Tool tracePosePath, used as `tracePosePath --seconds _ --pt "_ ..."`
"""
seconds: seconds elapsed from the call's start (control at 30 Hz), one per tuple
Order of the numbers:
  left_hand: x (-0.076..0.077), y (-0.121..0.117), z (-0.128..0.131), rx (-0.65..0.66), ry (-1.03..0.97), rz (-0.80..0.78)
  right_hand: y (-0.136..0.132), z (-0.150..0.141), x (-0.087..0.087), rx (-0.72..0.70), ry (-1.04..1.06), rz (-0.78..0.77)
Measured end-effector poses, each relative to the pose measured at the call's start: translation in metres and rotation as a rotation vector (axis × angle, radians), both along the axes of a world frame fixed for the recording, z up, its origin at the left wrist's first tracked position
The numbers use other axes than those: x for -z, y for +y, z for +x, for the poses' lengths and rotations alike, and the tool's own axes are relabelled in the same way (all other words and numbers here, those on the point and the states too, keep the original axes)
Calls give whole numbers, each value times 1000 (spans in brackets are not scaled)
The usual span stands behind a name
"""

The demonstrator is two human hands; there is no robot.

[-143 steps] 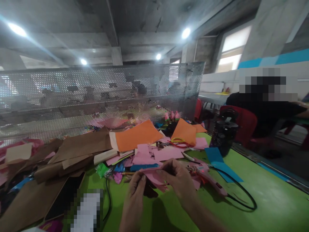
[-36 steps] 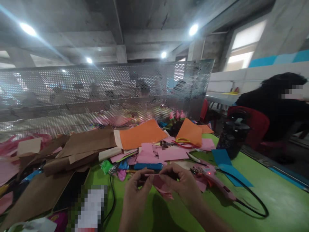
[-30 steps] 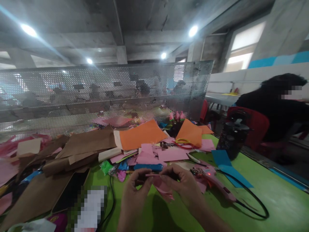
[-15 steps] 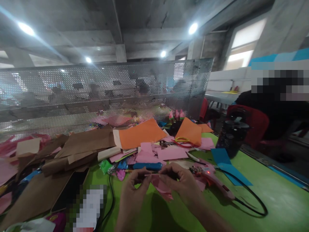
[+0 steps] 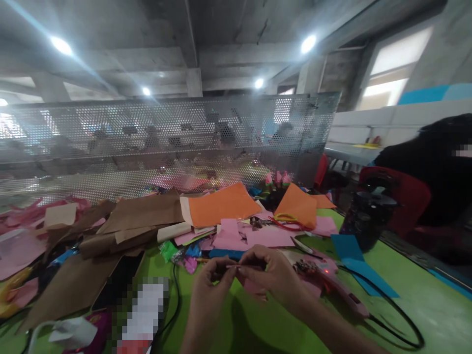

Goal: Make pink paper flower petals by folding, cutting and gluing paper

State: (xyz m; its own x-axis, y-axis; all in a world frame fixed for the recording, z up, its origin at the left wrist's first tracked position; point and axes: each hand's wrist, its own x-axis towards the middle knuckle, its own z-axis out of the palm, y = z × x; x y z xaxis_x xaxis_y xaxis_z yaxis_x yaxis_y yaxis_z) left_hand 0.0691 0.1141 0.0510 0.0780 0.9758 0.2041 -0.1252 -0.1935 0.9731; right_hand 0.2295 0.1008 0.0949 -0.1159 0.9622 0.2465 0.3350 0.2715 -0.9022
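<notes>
Above the green table (image 5: pixel 273 329), my left hand (image 5: pixel 213 285) and my right hand (image 5: pixel 272 273) meet, each pinching the edge of a pink paper piece (image 5: pixel 252 287). Its upper edge runs thin between my fingertips; the lower part hangs below my right fingers, and much of it is hidden by them. To the right lies a pink hot glue gun (image 5: pixel 342 290) with a lit red light and a black cord. Just behind my hands is a blue stick-like object (image 5: pixel 226 254), partly covered by my fingers.
Orange paper (image 5: pixel 223 204), brown paper (image 5: pixel 143 211) and pink sheets (image 5: pixel 271 236) pile up behind my hands. Red-and-yellow-handled scissors (image 5: pixel 287 221) lie there. Blue paper (image 5: pixel 354 253) and a dark bottle (image 5: pixel 368 216) stand right, a phone (image 5: pixel 120 280) left. A perforated metal screen (image 5: pixel 165 142) closes the back; a person (image 5: pixel 431 167) sits right.
The view has turned slightly left. My right hand has moved in closer to my left fingertips, and less of the pink paper shows. Both hands keep their pinch.
</notes>
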Motion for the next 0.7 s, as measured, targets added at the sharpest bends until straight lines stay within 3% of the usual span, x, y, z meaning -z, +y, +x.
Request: tracePosePath --seconds 0.33,0.7 --pt "-20 5 -2 40 198 66 6 5 -5 -1 47 -72" --pt "-18 15 7 113 350 138 6 22 5 44 42 -129"
